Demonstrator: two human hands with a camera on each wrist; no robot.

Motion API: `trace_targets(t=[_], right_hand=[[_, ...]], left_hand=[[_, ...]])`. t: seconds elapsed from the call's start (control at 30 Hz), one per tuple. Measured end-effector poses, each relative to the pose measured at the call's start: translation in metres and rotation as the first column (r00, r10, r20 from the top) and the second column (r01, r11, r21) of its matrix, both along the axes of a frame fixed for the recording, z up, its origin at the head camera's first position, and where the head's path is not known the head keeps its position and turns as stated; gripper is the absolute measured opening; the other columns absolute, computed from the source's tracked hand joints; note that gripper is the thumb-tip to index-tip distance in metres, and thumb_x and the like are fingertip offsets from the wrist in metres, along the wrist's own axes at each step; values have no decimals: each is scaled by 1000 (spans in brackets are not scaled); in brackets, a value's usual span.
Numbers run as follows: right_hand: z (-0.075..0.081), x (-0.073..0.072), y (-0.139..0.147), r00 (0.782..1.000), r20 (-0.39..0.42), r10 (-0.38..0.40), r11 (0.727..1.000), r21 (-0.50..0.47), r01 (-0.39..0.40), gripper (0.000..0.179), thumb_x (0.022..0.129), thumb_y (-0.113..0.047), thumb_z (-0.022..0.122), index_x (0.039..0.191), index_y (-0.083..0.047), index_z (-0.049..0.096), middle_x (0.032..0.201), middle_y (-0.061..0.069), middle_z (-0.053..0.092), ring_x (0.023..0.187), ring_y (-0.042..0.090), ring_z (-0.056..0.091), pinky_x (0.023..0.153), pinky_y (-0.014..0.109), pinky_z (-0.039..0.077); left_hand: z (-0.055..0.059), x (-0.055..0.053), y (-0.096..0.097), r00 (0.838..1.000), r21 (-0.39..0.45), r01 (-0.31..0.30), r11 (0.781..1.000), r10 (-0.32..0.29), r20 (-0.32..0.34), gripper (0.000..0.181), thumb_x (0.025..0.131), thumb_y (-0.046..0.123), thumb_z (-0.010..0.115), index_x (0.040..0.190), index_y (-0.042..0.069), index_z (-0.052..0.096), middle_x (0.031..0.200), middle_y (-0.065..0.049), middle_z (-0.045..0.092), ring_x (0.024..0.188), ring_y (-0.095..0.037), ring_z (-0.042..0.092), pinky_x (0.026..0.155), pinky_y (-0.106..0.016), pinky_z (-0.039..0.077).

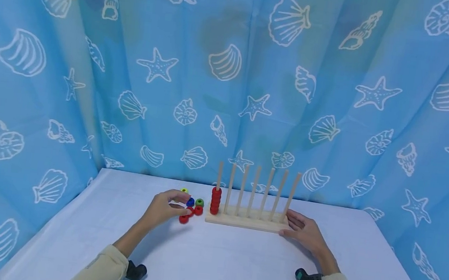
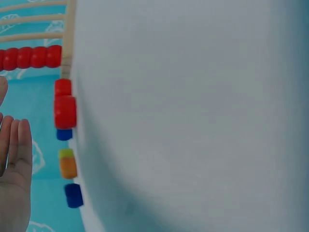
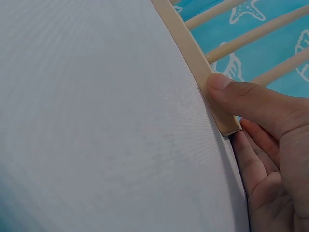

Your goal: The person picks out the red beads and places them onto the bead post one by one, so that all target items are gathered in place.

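A wooden peg stand (image 1: 246,223) with several upright pegs sits toward the back of the table. Red beads (image 1: 215,201) are stacked on its leftmost peg. My right hand (image 1: 307,233) grips the right end of the base, thumb (image 3: 222,83) on the front edge and fingers behind. To the left of the stand, my left hand (image 1: 164,207) hovers beside loose beads, fingers apart and nothing visible between them. Those include a green bead (image 1: 199,201), a blue bead (image 1: 190,202) and a red bead (image 1: 183,219). The left wrist view also shows an orange bead (image 2: 68,167).
A white cloth (image 1: 228,263) covers the table. Blue curtains (image 1: 247,83) with shell and starfish prints hang right behind the stand and along both sides. Dark wrist devices, one a black strap unit (image 1: 307,279), jut out at the cuffs.
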State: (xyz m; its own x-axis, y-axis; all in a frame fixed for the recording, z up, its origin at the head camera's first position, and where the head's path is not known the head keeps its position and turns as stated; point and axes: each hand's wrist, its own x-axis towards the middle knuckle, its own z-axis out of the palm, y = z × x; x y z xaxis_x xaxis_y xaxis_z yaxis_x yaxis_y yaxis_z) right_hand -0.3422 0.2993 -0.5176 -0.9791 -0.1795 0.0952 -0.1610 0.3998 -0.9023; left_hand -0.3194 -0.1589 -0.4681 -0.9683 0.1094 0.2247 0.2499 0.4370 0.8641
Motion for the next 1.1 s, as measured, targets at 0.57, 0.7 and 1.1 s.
trace_targets(t=[0.57, 0.7, 1.1], right_hand=[[-1, 1, 2, 999, -27, 22, 1000, -6, -23, 86, 77, -22, 84, 146, 3, 38, 146, 26, 41, 132, 38, 44, 98, 33, 45], [0, 0, 1, 999, -27, 22, 1000, -1, -22, 85, 78, -21, 84, 145, 4, 39, 146, 27, 41, 132, 39, 43, 98, 32, 45], [-1, 0, 1, 1000, -20, 24, 999, -22, -24, 85, 77, -20, 84, 145, 4, 39, 146, 27, 41, 132, 38, 43, 98, 31, 45]], left_hand=[[-30, 2, -18, 997, -85, -3, 996, 9, 72, 35, 74, 10, 86, 105, 13, 70, 102, 0, 66, 96, -19, 66, 83, -33, 57], [-38, 1, -17, 998, -98, 24, 995, -19, 52, 34, 74, 11, 85, 105, 13, 70, 103, 1, 66, 95, -18, 66, 84, -31, 56], [-47, 0, -10, 997, -175, -52, 983, 61, 46, 29, 78, 12, 82, 103, 19, 71, 100, 6, 65, 90, -13, 64, 83, -30, 56]])
